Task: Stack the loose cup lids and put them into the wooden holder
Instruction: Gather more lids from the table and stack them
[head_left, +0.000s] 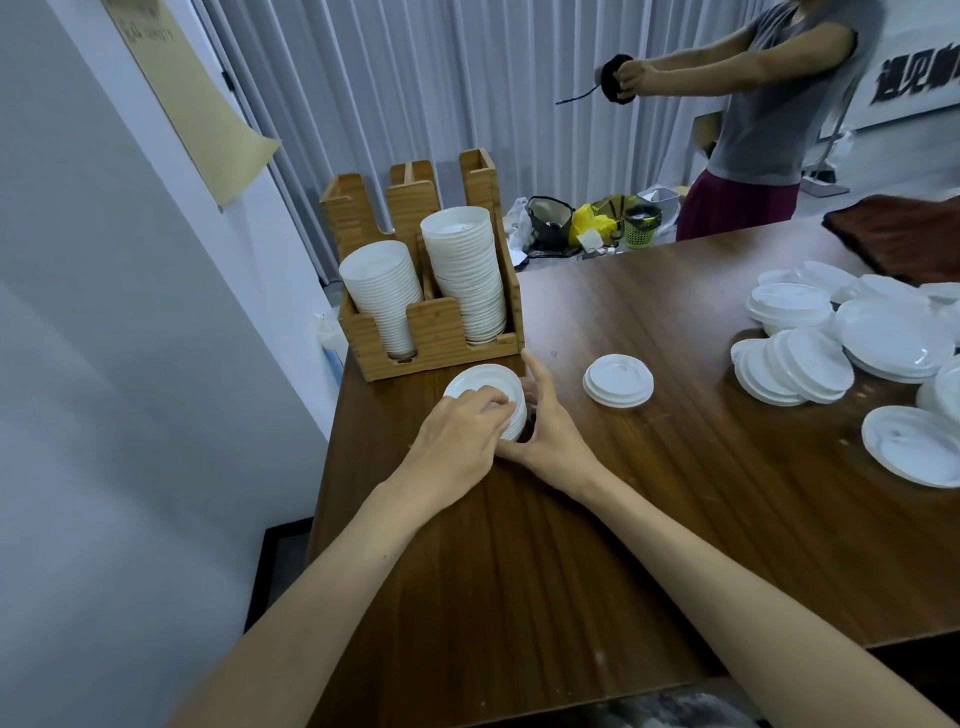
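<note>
A small stack of white cup lids (485, 384) sits on the table just in front of the wooden holder (441, 332). My left hand (460, 436) grips the stack from its near left side, fingers curled over the rim. From the right, my right hand (550, 431) cups the same stack, its fingers curved round the far edge. The holder has two front slots, each filled with a leaning column of white lids (465, 270). Another short lid stack (618, 380) lies to the right, apart from my hands.
Many loose white lids (852, 343) are heaped at the table's right side. A dark brown cloth (904, 234) lies at the far right corner. Another person (769, 119) stands behind the wooden table (649, 519), holding a black object. A white wall runs along the left.
</note>
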